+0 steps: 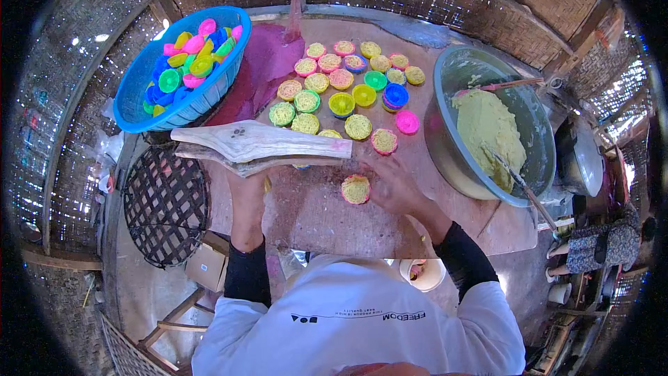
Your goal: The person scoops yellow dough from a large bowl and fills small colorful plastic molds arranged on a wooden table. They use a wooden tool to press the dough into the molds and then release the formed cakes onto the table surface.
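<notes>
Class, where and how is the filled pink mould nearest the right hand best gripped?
Probably by opposite sides of the pink mould's outer rim, coming from the right, beside the right hand: filling covers its top, and neighbouring moulds leave room there.

A filled cup (355, 189) sits between the hands (395, 186).

Both forearms (250, 264) reach forward. The right hand (399, 191) angles inward, its fingers (379, 167) loosely spread and blurred; the left hand (245, 191) points ahead, wrist nearly straight, its grip too hidden to judge.
</notes>
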Demonstrator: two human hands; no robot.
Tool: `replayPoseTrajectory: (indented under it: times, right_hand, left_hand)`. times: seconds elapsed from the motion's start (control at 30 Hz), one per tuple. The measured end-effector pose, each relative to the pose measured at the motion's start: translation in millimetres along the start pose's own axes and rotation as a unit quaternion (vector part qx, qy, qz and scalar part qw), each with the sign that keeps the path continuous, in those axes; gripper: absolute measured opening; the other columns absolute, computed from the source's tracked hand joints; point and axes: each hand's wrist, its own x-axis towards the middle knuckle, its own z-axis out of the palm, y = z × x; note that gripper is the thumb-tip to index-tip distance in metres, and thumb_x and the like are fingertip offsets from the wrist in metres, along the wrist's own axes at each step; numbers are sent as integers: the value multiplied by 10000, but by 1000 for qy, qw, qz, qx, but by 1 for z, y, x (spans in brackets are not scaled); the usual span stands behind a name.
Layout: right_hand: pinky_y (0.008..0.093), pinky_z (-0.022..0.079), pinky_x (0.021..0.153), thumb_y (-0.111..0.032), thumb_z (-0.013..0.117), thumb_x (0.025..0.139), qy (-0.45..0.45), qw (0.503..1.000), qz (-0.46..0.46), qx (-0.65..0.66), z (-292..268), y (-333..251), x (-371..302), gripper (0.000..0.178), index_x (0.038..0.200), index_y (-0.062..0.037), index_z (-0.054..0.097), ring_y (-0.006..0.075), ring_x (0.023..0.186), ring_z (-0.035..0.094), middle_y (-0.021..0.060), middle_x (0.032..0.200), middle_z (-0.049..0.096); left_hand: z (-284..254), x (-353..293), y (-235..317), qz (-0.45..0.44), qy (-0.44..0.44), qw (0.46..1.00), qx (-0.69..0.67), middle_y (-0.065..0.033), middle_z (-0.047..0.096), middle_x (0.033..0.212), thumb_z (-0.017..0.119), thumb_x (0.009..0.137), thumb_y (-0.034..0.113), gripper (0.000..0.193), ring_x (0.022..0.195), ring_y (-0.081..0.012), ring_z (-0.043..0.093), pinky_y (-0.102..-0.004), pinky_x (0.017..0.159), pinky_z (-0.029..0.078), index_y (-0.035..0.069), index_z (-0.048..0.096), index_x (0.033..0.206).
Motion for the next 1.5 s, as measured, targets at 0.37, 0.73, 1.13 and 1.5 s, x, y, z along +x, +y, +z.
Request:
replayPoseTrajectory:
  times: [0.37, 0.73, 1.13, 1.5]
  right_hand:
    - [486, 165, 1052, -299, 693, 655, -15, 1000, -17, 10, 2, -27, 12, 850, 1350, -71, 259, 326, 1172, 408, 164, 1185, 496]
    - [493, 143, 1053, -374, 676, 643, 63, 979, -192, -38, 46, -91, 134, 753, 1274, -86, 383, 269, 1124, 449, 127, 1109, 547]
    - [564, 210, 1004, -392, 692, 645, 148, 976, 58, -147, -21, 4, 161, 806, 1314, -125, 332, 302, 1188, 403, 139, 1206, 492]
    - [565, 161, 1028, -353, 692, 629, 19, 966, 113, -232, -16, 30, 182, 784, 1297, -131, 347, 336, 1153, 432, 148, 1163, 526]
  left_hand:
    - [-31, 0, -2, 4, 84, 996, 13, -54, 573, 959, 613, 684, -54, 376, 854, -148, 544, -259, 777, 426, 0, 521, 1045]
    - [-96, -6, 6, 47, 196, 979, -4, -49, 550, 972, 618, 646, -70, 493, 832, -142, 545, -255, 705, 447, 4, 455, 1106]
    - [-111, -13, 17, 38, 217, 975, 13, -25, 538, 940, 595, 696, -33, 497, 778, -107, 515, -219, 683, 421, 10, 439, 1166]
    - [-107, -10, -1, 17, 194, 981, -2, -49, 515, 1031, 600, 635, -77, 591, 886, -142, 513, -253, 746, 434, 16, 397, 1181]
